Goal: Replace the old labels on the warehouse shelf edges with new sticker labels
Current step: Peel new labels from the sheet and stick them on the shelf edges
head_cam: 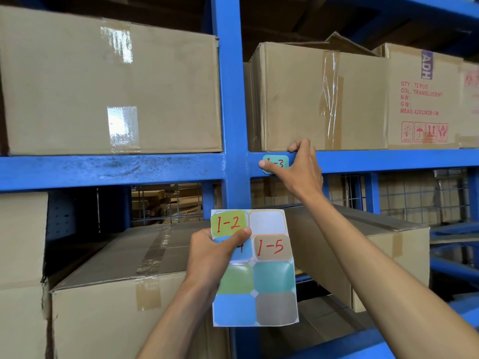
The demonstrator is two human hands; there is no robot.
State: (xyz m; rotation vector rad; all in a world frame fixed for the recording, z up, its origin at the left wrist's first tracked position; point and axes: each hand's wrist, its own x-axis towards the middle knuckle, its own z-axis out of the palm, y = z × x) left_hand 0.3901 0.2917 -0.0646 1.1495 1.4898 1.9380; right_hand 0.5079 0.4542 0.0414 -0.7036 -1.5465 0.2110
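Note:
A teal sticker label marked "1-3" (pixel 280 161) lies on the blue shelf edge (pixel 388 160), just right of the upright post. My right hand (pixel 298 167) presses on it: the thumb lies across the label's lower left and the fingers hook over the beam's top. Lower down, my left hand (pixel 212 255) holds a sticker sheet (pixel 272 281) upright by its left side, thumb across a blue sticker. The sheet carries coloured stickers, among them "1-2" and "1-5" in red; its top-right cell is bare white.
A blue upright post (pixel 230 99) splits the rack. Taped cardboard boxes (pixel 108 84) fill the upper shelf, one with red print (pixel 422 99) at the right. More boxes (pixel 116 294) sit below, with wire mesh (pixel 414 195) behind. The left shelf beam (pixel 103 169) carries no label.

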